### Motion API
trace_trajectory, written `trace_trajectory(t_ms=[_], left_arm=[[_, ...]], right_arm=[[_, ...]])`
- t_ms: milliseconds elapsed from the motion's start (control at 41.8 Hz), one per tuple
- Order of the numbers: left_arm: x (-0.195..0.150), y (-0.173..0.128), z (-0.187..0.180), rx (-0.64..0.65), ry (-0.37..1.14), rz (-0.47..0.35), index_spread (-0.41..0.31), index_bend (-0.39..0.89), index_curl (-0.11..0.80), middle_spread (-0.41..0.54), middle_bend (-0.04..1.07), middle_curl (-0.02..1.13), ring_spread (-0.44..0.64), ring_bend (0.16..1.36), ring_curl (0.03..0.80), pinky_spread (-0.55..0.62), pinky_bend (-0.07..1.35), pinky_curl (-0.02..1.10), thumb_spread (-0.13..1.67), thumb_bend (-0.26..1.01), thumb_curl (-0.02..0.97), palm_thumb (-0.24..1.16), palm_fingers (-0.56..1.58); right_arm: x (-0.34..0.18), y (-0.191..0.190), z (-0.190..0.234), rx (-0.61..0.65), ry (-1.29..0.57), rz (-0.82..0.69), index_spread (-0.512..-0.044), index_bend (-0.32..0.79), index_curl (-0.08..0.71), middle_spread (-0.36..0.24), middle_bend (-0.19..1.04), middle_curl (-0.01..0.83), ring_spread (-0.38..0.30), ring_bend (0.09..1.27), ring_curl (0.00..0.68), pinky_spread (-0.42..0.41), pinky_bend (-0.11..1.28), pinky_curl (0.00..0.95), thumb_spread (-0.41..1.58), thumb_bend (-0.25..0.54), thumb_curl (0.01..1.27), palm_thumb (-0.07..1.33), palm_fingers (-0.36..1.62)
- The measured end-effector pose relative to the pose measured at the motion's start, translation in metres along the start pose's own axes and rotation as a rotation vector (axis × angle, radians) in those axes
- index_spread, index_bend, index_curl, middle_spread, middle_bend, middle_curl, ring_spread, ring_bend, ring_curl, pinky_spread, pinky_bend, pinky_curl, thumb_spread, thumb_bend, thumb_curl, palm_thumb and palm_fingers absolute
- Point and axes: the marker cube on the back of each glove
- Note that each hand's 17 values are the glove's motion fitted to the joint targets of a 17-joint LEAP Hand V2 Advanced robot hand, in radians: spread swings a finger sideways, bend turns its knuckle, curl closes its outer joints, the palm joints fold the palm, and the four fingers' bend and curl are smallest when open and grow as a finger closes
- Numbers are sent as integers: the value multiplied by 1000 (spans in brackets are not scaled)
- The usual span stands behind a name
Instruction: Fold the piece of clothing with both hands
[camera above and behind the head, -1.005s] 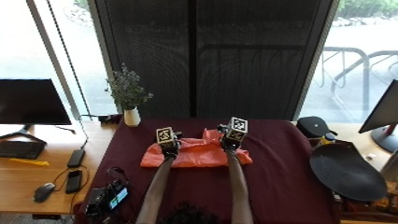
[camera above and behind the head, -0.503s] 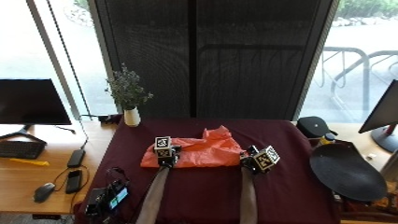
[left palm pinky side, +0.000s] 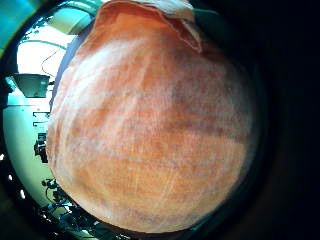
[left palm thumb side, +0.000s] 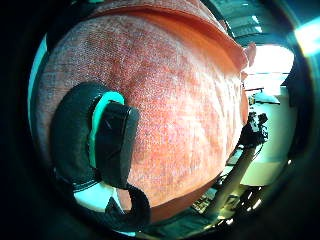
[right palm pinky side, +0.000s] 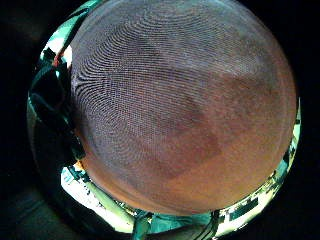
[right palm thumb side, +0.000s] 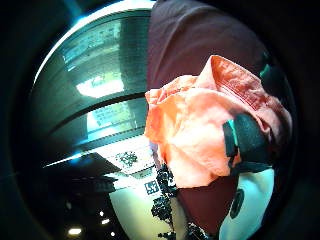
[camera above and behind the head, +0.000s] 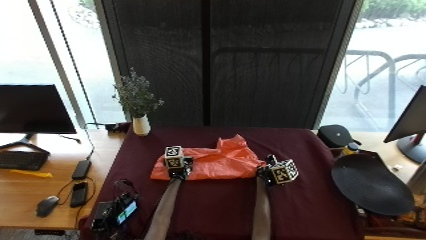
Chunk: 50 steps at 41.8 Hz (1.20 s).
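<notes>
Room: dark mesh blind (camera above and behind the head: 226, 60) filling the upper centre of the frame, bright window glass to either side. Table (camera above and behind the head: 313, 160): maroon cloth cover, occupying the lower centre, with a pale wooden desk (camera above and behind the head: 26, 180) adjoining at lower left. Round black disc (camera above and behind the head: 371, 184): at right, off the table's right edge. Black monitor (camera above and behind the head: 30, 109): at far left on the wooden desk, with a keyboard (camera above and behind the head: 18, 160) below it. Orange piece of clothing (camera above and behind the head: 213, 162): lying crumpled on the table just above the frame's centre, one corner raised toward the blind. White vase of dried sprigs (camera above and behind the head: 140, 107): at the table's upper left corner. Mouse (camera above and behind the head: 45, 206), phone (camera above and behind the head: 78, 194) and a small lit device (camera above and behind the head: 120, 212): lower left. Left hand (camera above and behind the head: 176, 167): on the garment's lower left part; its palm views are filled by orange cloth with a gloved finger (left palm thumb side: 95, 140) bent across it, grasping the fabric. Right hand (camera above and behind the head: 269, 175): at the garment's lower right edge; whether its fingers are bent or straight cannot be told.
</notes>
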Motion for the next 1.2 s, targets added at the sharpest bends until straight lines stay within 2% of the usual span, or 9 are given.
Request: trace_trajectory(t_ms=[168, 239, 335, 455, 574, 814, 1029, 1125, 1197], left_arm=[[-3, 9, -36, 24, 63, 3, -129, 166, 396, -46, 180, 391, 189, 414, 370, 350, 354, 257, 1348, 10, 240, 229, 379], [-6, 18, -69, 42, 86, 3, -126, 161, 395, -45, 186, 391, 193, 432, 368, 355, 340, 257, 1361, 24, 248, 270, 396], [-18, 18, -122, 189, 82, 11, -122, 152, 392, -45, 192, 396, 192, 446, 368, 359, 327, 261, 1368, 33, 258, 308, 408], [-24, 35, -163, 211, 167, 16, -120, 152, 389, -50, 197, 403, 184, 453, 368, 360, 317, 268, 1367, 31, 266, 331, 420], [-39, 33, -190, 369, 334, 29, -123, 153, 386, -59, 197, 408, 173, 457, 364, 361, 305, 274, 1366, 24, 270, 347, 445], [-74, 36, -195, 441, 391, -52, -131, 165, 387, -70, 202, 417, 152, 449, 355, 349, 265, 278, 1365, 22, 284, 400, 498], [-90, 36, -184, 476, 459, -58, -134, 157, 388, -73, 192, 421, 145, 438, 351, 352, 237, 285, 1369, 12, 292, 427, 510], [-92, 43, -182, 459, 429, -61, -135, 157, 388, -74, 188, 419, 144, 438, 351, 353, 227, 288, 1375, 12, 296, 446, 515], [-95, 39, -178, 472, 419, -59, -135, 161, 389, -74, 187, 418, 141, 437, 348, 353, 219, 290, 1379, 12, 301, 460, 521]], right_arm=[[-37, 28, -4, -64, -70, 110, -135, 139, 98, 11, 296, 470, -162, 817, 471, -281, 821, 410, 1236, 143, 444, 1005, 1124], [-71, 36, 0, -30, -98, 7, -138, 89, 106, -3, 277, 473, -170, 813, 472, -286, 810, 405, 1199, 153, 459, 1057, 1110], [-121, 51, 13, 32, -106, -150, -144, 64, 109, -13, 255, 476, -177, 798, 467, -288, 803, 400, 1141, 149, 475, 1101, 1092], [-158, 91, 49, -130, 24, -216, -166, 53, 108, -28, 197, 472, -181, 770, 462, -287, 817, 402, 1059, 142, 500, 1154, 1048], [-224, 121, 98, -96, 49, -517, -185, 40, 104, -36, 169, 466, -185, 752, 459, -281, 829, 407, 991, 125, 518, 1184, 1021], [-279, 190, 215, -335, -52, -788, -203, -1, 65, -56, 188, 471, -181, 759, 465, -266, 853, 410, 867, 76, 551, 1214, 964], [-257, 224, 304, -509, 28, -812, -201, -4, 36, -56, 185, 474, -182, 769, 466, -252, 874, 410, 789, 36, 575, 1230, 927], [-234, 232, 316, -547, 192, -656, -198, 4, 30, -50, 195, 478, -175, 776, 470, -228, 855, 408, 774, 31, 584, 1239, 887], [-231, 237, 322, -622, 124, -710, -196, 14, 29, -46, 198, 479, -168, 767, 466, -204, 834, 400, 773, 32, 590, 1244, 849]])
